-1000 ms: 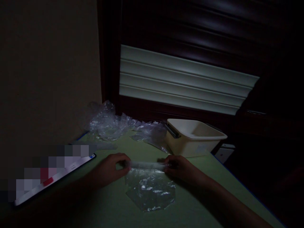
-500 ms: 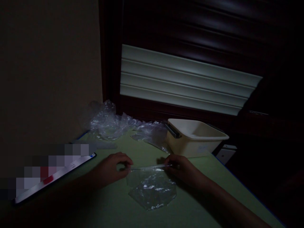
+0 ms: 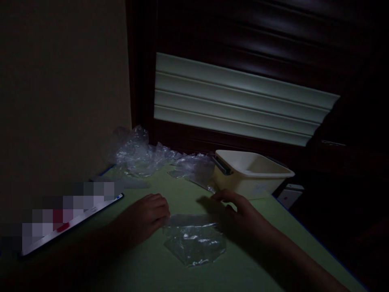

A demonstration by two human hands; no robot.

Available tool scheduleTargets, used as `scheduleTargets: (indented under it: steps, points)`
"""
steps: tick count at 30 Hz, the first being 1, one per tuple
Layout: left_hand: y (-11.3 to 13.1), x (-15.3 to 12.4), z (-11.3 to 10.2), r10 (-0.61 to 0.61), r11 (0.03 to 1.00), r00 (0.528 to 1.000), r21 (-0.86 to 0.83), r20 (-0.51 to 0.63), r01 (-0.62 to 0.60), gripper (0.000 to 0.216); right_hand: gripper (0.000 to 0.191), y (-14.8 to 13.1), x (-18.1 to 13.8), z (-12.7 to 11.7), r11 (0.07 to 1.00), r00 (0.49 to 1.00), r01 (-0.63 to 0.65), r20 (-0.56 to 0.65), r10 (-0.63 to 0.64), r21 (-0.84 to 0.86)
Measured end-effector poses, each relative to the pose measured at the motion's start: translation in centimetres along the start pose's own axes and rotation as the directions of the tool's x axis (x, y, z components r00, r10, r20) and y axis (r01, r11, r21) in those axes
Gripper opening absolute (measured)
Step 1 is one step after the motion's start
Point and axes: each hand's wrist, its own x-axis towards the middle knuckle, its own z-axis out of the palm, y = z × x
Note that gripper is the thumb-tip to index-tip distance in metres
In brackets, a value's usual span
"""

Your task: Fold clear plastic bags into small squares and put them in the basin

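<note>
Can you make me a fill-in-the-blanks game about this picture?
The left hand touches the edge of a clear plastic ____.
The bag lies on the ____ table.
The tablet lies to the ____ of the left hand.
Missing words: bag, green, left.

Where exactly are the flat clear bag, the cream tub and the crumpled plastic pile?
flat clear bag [image 3: 194, 243], head view, on its crinkled middle.
cream tub [image 3: 258, 184], head view, on its near side wall.
crumpled plastic pile [image 3: 136, 154], head view, on its shiny middle.
</note>
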Motion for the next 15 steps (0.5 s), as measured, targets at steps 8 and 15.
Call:
scheduleTargets:
  steps: [8,15]
  points:
    - [0.5,-0.2,0.2,0.128,0.971,0.992,0.205,-0.009,-0.123,0.019,0.056,-4.2,-1.7,1.9,0.898,0.891,0.326,0.415,-0.186,-0.297]
    - [0.8,-0.1,-0.4,0.16,0.95,0.985,0.261,0.07,-0.172,0.018,0.072,-5.0,-2.2,1.5,0.923,0.764,0.281,0.643,-0.05,-0.262]
